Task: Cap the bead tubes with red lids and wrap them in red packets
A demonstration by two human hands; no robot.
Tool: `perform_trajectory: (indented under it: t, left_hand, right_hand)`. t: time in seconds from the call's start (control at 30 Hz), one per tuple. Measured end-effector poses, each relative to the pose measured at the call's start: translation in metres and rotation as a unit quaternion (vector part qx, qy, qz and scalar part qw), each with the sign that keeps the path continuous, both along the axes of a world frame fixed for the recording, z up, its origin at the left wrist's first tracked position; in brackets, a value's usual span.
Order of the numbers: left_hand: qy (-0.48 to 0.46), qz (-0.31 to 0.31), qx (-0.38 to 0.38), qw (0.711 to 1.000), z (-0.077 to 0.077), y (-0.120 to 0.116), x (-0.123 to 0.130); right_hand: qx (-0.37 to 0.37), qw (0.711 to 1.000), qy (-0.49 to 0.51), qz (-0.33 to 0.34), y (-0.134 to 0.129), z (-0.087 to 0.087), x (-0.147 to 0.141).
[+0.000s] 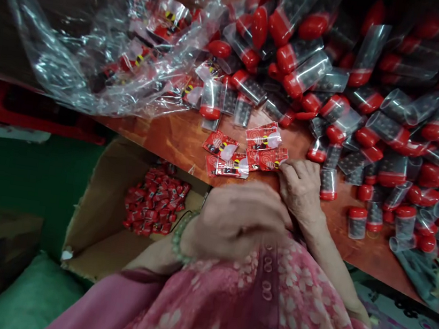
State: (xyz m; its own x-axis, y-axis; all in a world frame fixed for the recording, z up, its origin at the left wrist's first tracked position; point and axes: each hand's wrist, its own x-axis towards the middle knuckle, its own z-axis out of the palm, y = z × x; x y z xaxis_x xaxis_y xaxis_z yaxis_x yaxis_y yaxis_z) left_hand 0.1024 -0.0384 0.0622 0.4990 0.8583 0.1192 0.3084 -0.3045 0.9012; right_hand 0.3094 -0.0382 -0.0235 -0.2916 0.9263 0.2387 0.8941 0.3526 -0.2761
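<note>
Several small red printed packets (263, 157) with a bee picture lie in a loose cluster near the table's front edge. At the cluster's right side is my right hand (301, 189), its fingers bent and pressed together by the corner of a packet; what they hold, if anything, is hidden. My left hand (240, 221), with a green bead bracelet (178, 237) at the wrist, hovers in front of the table edge, over my lap. Motion smears its fingers, so I cannot make out whether it holds anything.
Clear tubes with red caps (390, 171) are heaped across the table's (166, 136) right and back. A clear plastic bag (133, 83) with more packets lies at the back left. Below the edge stands a cardboard box (95, 213) with small red wrapped pieces (156, 199) inside.
</note>
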Motion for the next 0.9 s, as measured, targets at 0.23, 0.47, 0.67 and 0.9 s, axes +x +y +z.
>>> perform_trajectory:
  t: [0.23, 0.47, 0.67, 0.9]
  left_hand:
    - [0.223, 0.008, 0.271, 0.937, -0.058, 0.036, 0.013]
    - [0.242, -0.021, 0.298, 0.923, -0.07, 0.037, 0.012]
    - [0.281, -0.043, 0.321, 0.903, -0.069, 0.033, 0.021]
    - [0.252, -0.045, 0.306, 0.917, -0.08, 0.035, 0.021]
  right_hand:
    - [-0.002, 0.999, -0.042, 0.032, 0.001, 0.017, -0.004]
    - [-0.071, 0.995, -0.044, 0.053, -0.004, 0.027, -0.005]
    - [-0.073, 0.994, -0.044, 0.063, -0.01, 0.036, -0.006]
    - [-0.037, 0.987, 0.045, -0.148, -0.037, 0.044, 0.035]
